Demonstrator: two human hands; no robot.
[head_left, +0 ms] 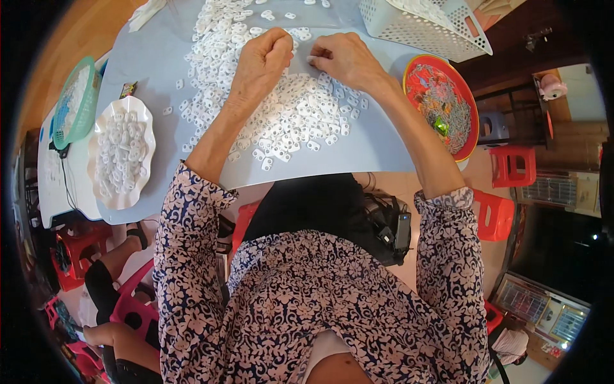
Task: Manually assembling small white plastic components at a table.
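Small white plastic pieces with holes (291, 125) lie in a broad heap on the pale blue table (377, 144). Over the heap's left side, my left hand (265, 64) is closed in a fist, and whatever it holds is hidden. My right hand (345, 61) hovers to its right, thumb and fingers pinched together. A tiny white bit shows at those fingertips, too small to name. The two hands are a short gap apart.
On the left stand a white scalloped dish (150, 137) of white pieces and a green basket (89, 102). A red bowl (474, 118) of small metal parts sits right, below a white perforated basket (409, 35). Red stools (511, 166) and another person's legs (112, 281) are beyond the table.
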